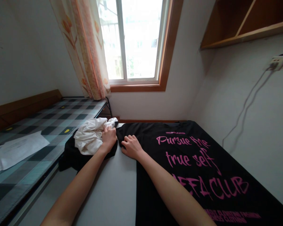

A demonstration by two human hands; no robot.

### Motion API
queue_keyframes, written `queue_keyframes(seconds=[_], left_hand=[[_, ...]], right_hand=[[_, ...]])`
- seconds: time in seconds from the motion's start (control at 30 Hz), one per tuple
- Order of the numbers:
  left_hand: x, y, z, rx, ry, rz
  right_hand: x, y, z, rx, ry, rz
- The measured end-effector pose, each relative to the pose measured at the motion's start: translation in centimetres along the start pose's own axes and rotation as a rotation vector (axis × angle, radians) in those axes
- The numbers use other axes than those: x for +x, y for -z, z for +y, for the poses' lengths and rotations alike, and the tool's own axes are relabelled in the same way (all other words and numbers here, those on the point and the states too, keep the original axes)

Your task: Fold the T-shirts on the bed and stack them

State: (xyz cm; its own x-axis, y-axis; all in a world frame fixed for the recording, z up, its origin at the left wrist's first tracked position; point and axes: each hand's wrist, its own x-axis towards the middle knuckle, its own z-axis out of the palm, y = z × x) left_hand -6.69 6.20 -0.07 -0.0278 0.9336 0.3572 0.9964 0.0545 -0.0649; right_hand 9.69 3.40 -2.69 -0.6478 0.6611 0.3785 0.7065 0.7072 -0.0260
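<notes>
A black T-shirt (153, 172) with pink lettering lies spread flat, print side up, on a white tabletop (113, 188). My right hand (132, 147) rests at its left sleeve area, fingers curled down onto the black fabric. To the left, a crumpled white garment (88, 138) sits bunched on top of a black cloth (70, 153). My left hand (109, 138) is closed at the right side of this heap, fingers bent into the white fabric. The fingertips of both hands are hidden.
On the left stands a bed with a checked mat (49, 117), papers (23, 147) lying on it. Ahead are a window (141, 40) and a floral curtain (85, 47). A wooden shelf (250, 34) and a socket (277, 62) with a hanging cable are on the right wall.
</notes>
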Motion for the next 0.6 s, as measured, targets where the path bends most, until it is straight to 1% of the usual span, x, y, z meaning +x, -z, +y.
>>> queue_keyframes(seconds=[0.07,0.13,0.27,0.37,0.5,0.6], left_hand=[[0.2,0.2,-0.4,-0.017,0.002,0.014],[0.4,0.7,-0.7,-0.046,0.019,0.057],[0.7,1.7,-1.0,-0.097,0.051,0.146],[0.7,2.0,-0.9,-0.12,0.053,0.157],[0.7,1.9,-0.8,-0.13,0.043,0.157],[0.7,1.6,-0.7,-0.131,0.038,0.179]], right_hand=[[0.1,-0.1,0.0,0.011,0.032,-0.027],[0.3,-0.4,-0.1,0.028,0.07,-0.037],[0.5,-1.0,-0.6,0.046,0.125,-0.007],[0.7,-1.4,-1.0,0.036,0.146,0.01],[0.8,-1.7,-1.2,0.031,0.14,0.033],[0.8,-1.8,-1.3,0.122,0.122,0.04]])
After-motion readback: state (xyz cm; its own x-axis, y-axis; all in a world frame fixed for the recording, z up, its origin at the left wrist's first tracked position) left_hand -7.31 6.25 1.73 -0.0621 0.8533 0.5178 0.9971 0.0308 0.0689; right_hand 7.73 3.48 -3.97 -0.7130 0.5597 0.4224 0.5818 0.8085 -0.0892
